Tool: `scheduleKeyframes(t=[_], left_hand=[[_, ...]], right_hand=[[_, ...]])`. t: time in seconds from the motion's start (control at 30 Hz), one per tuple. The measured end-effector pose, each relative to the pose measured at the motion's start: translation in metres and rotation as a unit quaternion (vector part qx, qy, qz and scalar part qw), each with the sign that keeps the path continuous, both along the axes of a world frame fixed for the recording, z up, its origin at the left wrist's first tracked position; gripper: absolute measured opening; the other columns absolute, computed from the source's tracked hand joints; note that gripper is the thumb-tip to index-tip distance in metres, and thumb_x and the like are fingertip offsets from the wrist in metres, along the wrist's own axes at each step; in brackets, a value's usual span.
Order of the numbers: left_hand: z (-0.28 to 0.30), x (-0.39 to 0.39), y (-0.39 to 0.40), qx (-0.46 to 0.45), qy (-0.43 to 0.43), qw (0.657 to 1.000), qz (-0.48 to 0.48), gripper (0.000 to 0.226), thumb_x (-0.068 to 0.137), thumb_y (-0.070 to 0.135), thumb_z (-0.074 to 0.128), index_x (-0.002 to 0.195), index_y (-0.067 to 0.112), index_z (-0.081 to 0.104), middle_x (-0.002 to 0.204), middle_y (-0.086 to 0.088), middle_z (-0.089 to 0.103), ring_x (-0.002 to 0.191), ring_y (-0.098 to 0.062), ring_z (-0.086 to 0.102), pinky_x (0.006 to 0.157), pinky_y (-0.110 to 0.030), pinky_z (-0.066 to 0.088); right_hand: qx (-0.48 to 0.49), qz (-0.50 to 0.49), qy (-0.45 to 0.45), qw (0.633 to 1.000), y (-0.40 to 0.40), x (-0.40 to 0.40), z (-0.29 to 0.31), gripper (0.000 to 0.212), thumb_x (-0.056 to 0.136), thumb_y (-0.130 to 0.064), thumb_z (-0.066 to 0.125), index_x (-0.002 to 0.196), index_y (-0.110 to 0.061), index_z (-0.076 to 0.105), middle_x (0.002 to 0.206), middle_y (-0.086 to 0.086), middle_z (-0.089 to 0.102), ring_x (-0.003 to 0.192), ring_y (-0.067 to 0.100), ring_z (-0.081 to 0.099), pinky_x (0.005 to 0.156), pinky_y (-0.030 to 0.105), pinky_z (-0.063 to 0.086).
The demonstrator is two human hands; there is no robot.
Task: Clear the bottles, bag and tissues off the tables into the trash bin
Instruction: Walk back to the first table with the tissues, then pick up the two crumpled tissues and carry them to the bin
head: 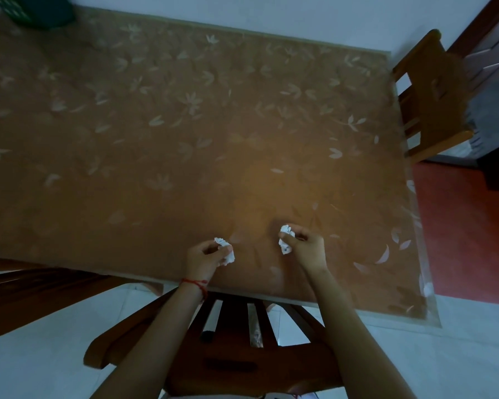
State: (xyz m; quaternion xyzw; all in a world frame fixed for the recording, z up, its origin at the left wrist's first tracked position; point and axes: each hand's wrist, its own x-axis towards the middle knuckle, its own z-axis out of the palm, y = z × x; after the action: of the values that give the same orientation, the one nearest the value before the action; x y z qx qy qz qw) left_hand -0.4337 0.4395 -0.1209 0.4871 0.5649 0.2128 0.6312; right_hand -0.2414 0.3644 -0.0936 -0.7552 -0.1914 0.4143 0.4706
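left hand [206, 256] pinching crumpled white tissue [225, 250]; right hand [304, 247] grasping second wad [285, 239]. glossy brown leaf-print surface [185, 125], slatted wooden chair [242, 335], white tile floor [444, 355].

Crumpled white paper tissues [224, 250] on table [185, 125] under glossy leaf-print clear plastic cover; chairs [432, 90] varnished wood
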Motion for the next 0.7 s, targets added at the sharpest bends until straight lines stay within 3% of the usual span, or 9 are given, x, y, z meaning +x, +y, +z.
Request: scheduleKeyframes(t=[0.13,0.23,0.37,0.47,0.6,0.7], left_hand=[[0.015,-0.012,0.000,0.020,0.003,0.999,0.029,0.027,0.078,0.007,0.065,0.052,0.009,0.058,0.068,-0.012,0.064,0.068,-0.014,0.061,0.058,-0.015,0.049],[0.028,-0.022,-0.002,0.030,0.002,0.998,0.059,0.028,0.078,0.005,0.064,0.051,0.010,0.060,0.052,0.005,0.063,0.056,-0.003,0.059,0.059,-0.014,0.050],[0.038,-0.042,-0.006,0.046,0.010,0.995,0.089,0.022,0.079,0.013,0.064,0.058,0.007,0.061,0.068,-0.008,0.065,0.068,-0.013,0.062,0.065,-0.021,0.049],[0.050,-0.056,-0.015,0.057,0.012,0.986,0.155,0.019,0.081,0.014,0.065,0.066,0.003,0.062,0.069,-0.005,0.063,0.069,-0.011,0.061,0.058,-0.010,0.046],[0.070,-0.072,-0.032,0.076,-0.003,0.954,0.289,0.022,0.078,0.003,0.068,0.060,0.014,0.063,0.047,0.011,0.062,0.048,0.002,0.056,0.052,-0.009,0.047],[0.081,-0.089,-0.048,0.084,-0.022,0.931,0.354,0.006,0.076,0.002,0.070,0.073,0.004,0.066,0.057,0.009,0.067,0.050,0.002,0.060,0.054,-0.012,0.052]], right_hand=[[0.044,0.017,0.009,0.999,0.003,-0.013,0.021,0.014,0.082,0.000,0.065,0.076,-0.013,0.067,0.062,-0.002,0.062,0.050,-0.004,0.059,0.053,0.010,0.047],[0.067,0.039,0.015,0.997,0.006,-0.021,0.030,0.011,0.082,0.000,0.065,0.082,-0.010,0.068,0.061,-0.002,0.062,0.051,-0.004,0.058,0.055,0.011,0.047],[0.071,0.080,0.022,0.994,0.013,-0.030,0.034,0.012,0.082,-0.003,0.067,0.092,-0.007,0.068,0.070,-0.004,0.065,0.055,-0.007,0.061,0.055,0.007,0.047],[0.069,0.146,0.016,0.987,0.020,-0.037,0.037,0.015,0.081,-0.006,0.067,0.096,-0.002,0.068,0.073,-0.004,0.065,0.057,-0.007,0.061,0.055,0.006,0.046],[0.063,0.216,0.025,0.974,0.026,-0.051,0.048,0.012,0.081,-0.012,0.069,0.089,-0.021,0.067,0.081,-0.006,0.067,0.077,0.006,0.064,0.072,0.016,0.051],[0.075,0.256,0.029,0.963,0.029,-0.066,0.058,0.012,0.081,-0.013,0.069,0.088,-0.023,0.068,0.079,-0.007,0.068,0.076,0.005,0.064,0.071,0.016,0.051]])
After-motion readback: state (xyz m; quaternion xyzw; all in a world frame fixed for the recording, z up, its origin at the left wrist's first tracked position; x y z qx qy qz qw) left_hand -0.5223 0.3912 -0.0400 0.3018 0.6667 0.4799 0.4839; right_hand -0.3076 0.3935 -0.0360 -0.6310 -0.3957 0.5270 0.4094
